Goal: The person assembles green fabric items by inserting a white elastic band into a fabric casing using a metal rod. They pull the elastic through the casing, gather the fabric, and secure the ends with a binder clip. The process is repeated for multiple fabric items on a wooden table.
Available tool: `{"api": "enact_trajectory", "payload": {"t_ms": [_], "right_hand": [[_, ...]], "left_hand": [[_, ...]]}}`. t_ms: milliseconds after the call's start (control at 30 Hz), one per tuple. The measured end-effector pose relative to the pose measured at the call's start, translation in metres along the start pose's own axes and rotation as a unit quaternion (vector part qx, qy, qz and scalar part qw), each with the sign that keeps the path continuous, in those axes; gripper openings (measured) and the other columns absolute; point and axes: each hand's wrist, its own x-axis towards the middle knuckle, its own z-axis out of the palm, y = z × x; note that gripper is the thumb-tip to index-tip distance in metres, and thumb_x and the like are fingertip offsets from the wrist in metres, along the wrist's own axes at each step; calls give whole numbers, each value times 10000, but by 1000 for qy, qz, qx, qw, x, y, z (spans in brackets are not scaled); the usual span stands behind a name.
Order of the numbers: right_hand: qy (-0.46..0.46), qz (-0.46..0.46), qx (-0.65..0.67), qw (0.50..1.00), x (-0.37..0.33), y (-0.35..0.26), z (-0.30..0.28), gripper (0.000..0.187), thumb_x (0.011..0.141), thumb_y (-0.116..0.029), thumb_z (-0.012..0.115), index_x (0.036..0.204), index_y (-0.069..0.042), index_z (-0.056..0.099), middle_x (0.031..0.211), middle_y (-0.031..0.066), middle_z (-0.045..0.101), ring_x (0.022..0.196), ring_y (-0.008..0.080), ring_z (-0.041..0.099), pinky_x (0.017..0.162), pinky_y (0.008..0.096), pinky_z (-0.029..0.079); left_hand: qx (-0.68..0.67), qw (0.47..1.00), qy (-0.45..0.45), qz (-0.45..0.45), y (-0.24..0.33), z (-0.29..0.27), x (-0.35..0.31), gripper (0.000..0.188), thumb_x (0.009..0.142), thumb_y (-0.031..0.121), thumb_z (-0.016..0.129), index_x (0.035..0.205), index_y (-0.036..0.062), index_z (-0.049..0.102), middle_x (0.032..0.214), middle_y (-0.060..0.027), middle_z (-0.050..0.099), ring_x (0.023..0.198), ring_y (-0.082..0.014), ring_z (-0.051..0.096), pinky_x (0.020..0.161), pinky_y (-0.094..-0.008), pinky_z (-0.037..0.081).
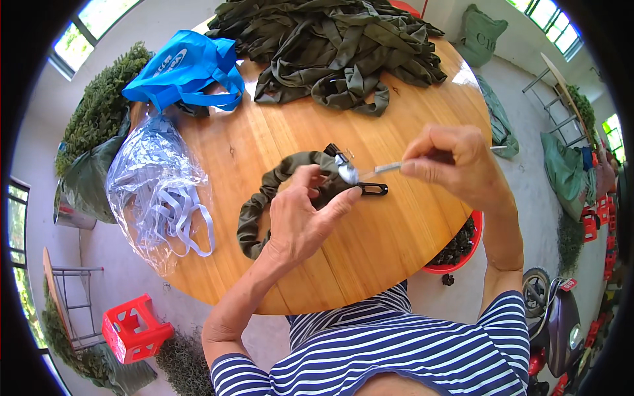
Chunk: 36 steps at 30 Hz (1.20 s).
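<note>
Olive fabric tube (249,221) lay gathered in a curve at the middle of the frame, on the round wooden worktop (396,257). Left hand (297,214) had the tube's upper end pinched between thumb and fingers; right hand (456,165), right of centre, gripped a slim pale strip (388,167) running toward that end. Couldn't tell if the strip was elastic or a tool. Black slotted piece (374,189) sat just by the left thumb.

Handling, my read: light, limp, not fragile; cloth probably grippy, bunching readily and giving no push stiffness. Best hold was the open end, pinched flat, with the strip taken near its tip; mid-tube would have just rucked up further. Pale strip looked thin, maybe slippery.

Markings: white lettering on the blue bag (181,66), upper left; dark printed characters on the green sack (481,33), upper right. Not copying either. No label visible on the tube, though the left hand hid part of it.
</note>
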Motion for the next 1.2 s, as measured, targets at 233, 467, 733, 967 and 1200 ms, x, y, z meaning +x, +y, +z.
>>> {"api": "enact_trajectory", "payload": {"t_ms": [233,467,733,967,1200], "right_hand": [[-51,-118,-32,991,-26,10,9,119,679,-92,698,739,-33,614,659,56,573,557,165,537,488,257,406],[-26,-115,-41,992,-36,23,8,95,692,-69,698,728,-23,623,652,56,575,537,133,532,462,240,398],[4,-2,23,1000,-24,7,14,108,778,-80,640,776,4,574,626,25,530,565,66,509,502,194,405],[37,10,-31,999,13,23,-4,168,785,-178,628,777,-18,578,571,-9,495,532,59,456,482,226,370],[65,108,65,990,30,108,-63,193,833,-231,586,758,-55,565,559,-76,403,487,5,350,429,171,274]], "left_hand": [[-17,996,9,91,0,12,-2,584,629,167,753,1133,25,494,929,-88,600,890,-192,545,813,-301,414],[101,984,-8,145,-13,7,2,470,614,50,688,1054,43,524,885,-91,577,847,-237,519,736,-316,422],[-275,953,-127,19,-10,9,0,705,714,70,664,1300,59,272,1031,-107,475,885,-146,500,748,-246,421],[-281,954,-99,-26,-7,5,-4,452,827,90,568,1228,-25,393,714,2,526,649,-54,482,579,-189,408],[-214,953,-186,-108,-18,-60,-11,182,867,93,500,985,-38,548,602,-15,542,525,-85,535,526,-211,448]]}}
